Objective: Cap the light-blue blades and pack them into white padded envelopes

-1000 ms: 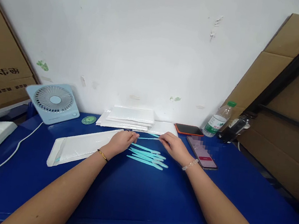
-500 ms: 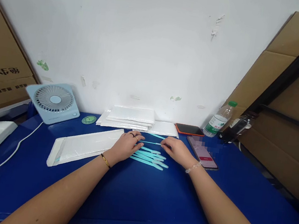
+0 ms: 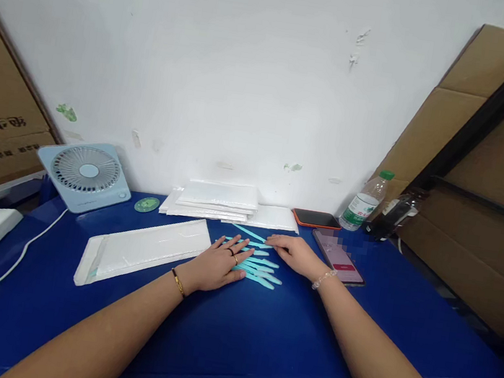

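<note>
on the worktop (image 3: 235, 337), the white envelope (image 3: 144, 250) lies with its right end by the left hand (image 3: 225, 265), so a careless wrist could drag it askew. that hand's grip is spread wide, palm down over the fanned teal sticks (image 3: 263, 275), pinching none; pressing while sliding could cross them. the right hand (image 3: 295, 254) has fingertips bunched at the end of one; whether they pinch it, i cannot tell. swinging outward, its wrist could nudge the phone (image 3: 338, 257).

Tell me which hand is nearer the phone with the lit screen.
Right. The right hand is just left of the phone; the left hand is farther left, spread over the turquoise tools.
</note>
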Action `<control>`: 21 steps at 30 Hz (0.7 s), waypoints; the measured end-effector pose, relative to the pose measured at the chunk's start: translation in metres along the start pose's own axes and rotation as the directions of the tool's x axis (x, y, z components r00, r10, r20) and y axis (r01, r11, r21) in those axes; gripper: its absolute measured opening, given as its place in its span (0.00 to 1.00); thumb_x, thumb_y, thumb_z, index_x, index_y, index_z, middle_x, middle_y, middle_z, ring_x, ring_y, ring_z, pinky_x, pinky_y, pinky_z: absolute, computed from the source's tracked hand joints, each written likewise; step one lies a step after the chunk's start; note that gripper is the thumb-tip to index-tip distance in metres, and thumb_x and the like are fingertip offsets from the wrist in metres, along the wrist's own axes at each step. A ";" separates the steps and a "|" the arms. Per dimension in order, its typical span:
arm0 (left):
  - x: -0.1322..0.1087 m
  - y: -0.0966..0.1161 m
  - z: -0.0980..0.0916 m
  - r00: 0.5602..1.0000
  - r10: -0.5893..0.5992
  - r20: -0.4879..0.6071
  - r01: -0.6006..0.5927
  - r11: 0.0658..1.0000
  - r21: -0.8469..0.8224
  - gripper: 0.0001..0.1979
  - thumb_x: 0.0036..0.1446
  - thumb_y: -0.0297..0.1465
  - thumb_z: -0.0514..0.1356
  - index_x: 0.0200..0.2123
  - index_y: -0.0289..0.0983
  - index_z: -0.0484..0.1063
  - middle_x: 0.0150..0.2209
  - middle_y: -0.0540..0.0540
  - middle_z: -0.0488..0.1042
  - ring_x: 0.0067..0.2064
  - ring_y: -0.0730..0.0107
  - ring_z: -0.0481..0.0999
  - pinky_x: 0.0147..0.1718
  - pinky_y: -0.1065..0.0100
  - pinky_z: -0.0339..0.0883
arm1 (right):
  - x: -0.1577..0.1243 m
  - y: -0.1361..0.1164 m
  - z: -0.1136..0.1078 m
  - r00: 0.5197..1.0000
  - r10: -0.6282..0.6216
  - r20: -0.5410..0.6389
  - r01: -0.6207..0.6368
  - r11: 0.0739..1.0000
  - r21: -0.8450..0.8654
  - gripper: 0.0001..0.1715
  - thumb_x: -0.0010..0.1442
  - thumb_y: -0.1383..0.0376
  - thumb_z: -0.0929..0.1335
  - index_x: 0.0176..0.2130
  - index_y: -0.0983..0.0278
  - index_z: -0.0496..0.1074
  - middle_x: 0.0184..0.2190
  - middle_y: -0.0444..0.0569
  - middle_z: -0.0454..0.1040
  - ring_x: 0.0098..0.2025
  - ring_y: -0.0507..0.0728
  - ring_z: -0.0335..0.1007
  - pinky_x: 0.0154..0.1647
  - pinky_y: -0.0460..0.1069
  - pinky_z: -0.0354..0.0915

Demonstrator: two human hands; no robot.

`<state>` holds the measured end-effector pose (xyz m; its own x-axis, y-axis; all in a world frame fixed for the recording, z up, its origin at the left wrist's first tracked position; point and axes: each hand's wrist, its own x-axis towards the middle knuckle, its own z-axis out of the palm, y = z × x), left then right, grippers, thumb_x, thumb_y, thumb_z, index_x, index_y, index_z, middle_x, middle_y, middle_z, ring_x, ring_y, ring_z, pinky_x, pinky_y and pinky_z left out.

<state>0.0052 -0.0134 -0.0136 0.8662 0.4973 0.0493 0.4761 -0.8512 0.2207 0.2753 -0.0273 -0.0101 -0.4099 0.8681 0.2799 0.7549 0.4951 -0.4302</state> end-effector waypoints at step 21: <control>-0.008 -0.006 -0.012 0.997 -0.072 -0.009 0.072 0.997 -0.026 0.32 0.62 0.50 0.41 0.66 0.49 0.38 0.68 0.46 0.40 0.68 0.54 0.36 0.61 0.44 0.35 | -0.005 -0.014 -0.007 0.988 -0.137 0.074 0.130 0.987 0.092 0.20 0.59 0.59 0.67 0.51 0.55 0.72 0.56 0.47 0.68 0.61 0.60 0.58 0.60 0.58 0.58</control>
<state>-0.0058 -0.0105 -0.0039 0.8280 0.5591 0.0422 0.5332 -0.8086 0.2487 0.2703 -0.0394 0.0008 -0.5463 0.7923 0.2717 0.6445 0.6049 -0.4677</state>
